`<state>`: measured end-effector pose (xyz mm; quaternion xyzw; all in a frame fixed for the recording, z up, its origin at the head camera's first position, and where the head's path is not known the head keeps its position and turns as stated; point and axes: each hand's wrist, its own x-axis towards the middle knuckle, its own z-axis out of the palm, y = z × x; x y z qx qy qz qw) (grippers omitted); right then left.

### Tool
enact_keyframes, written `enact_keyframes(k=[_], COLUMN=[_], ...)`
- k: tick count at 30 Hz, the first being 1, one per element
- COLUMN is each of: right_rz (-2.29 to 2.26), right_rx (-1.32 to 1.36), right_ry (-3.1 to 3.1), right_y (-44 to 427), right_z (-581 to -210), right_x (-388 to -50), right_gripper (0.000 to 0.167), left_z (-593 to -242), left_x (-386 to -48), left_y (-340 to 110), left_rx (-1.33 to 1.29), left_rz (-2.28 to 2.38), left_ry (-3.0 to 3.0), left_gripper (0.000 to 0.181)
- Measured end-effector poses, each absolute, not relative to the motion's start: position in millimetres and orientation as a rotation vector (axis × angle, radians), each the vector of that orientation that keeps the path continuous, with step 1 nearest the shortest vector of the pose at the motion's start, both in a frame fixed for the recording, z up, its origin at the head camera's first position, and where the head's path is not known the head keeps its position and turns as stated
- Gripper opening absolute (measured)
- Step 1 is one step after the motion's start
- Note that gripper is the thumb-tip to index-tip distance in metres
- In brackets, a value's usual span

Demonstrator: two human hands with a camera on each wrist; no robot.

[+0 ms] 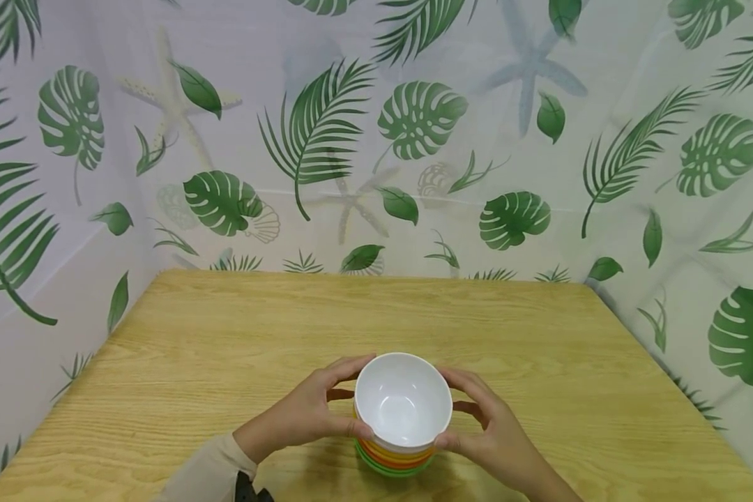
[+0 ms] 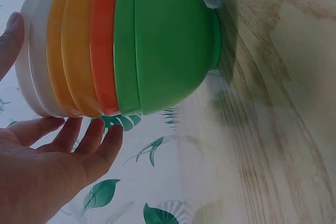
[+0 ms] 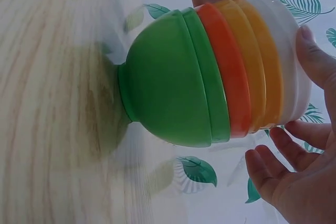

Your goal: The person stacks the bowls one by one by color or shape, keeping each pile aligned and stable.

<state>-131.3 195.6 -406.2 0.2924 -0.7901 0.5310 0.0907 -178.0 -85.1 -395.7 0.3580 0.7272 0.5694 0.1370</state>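
Observation:
A stack of nested bowls stands upright on the wooden table. White bowls (image 1: 404, 401) are on top, yellow-orange bowls (image 2: 79, 51) below them, then a red-orange bowl (image 3: 227, 72), with green bowls (image 2: 170, 45) at the bottom. The lowest green bowl's foot touches the tabletop. From the left, my left hand (image 1: 304, 413) holds the white bowls, thumb at the near rim and fingers around the side. Opposite it, my right hand (image 1: 492, 429) grips the white bowls the same way. In both wrist views the lower fingers curve beside the stack.
The light wooden table (image 1: 226, 335) extends behind and to both sides of the stack. A white cloth backdrop (image 1: 339, 153) printed with green leaves borders its back, left and right edges. A sleeve (image 1: 210, 470) and a dark strap are at the left wrist.

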Motion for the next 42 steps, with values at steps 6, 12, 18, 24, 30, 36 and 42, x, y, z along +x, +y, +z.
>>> enact_keyframes(k=[6,12,18,24,30,36,42], right_rz=[1.590,1.602,1.596,1.585,1.541,1.556,1.528], right_rx=[0.893,0.880,0.872,0.867,0.847,0.887,0.745], right_ry=[-2.327,-2.346,-2.359,-2.369,-2.406,-2.413,-2.287], right_y=[196.3,197.1,196.7,195.4,194.7,197.3,199.0], right_z=[-408.4,-406.9,-406.4,-405.6,-404.4,-403.5,-397.1], right_x=[-130.5,-129.8,-128.9,-127.6,-127.1,-127.2,-128.1], right_gripper=[0.079,0.078,0.078,0.078,0.078,0.073,0.037], left_z=[-395.6,-393.9,-394.8,-396.1,-396.2,-396.0,-386.4], left_x=[-176.6,-176.0,-176.0,-175.5,-174.6,-173.1,-176.4], left_y=[-85.1,-84.5,-84.8,-85.3,-85.7,-87.1,-96.4], left_rx=[1.036,1.020,1.001,0.995,0.986,0.999,0.972], left_rz=[1.646,1.630,1.612,1.619,1.634,1.645,1.783], left_ry=[2.105,2.111,2.120,2.125,2.121,2.101,2.192], left_gripper=[0.088,0.090,0.088,0.087,0.089,0.090,0.059])
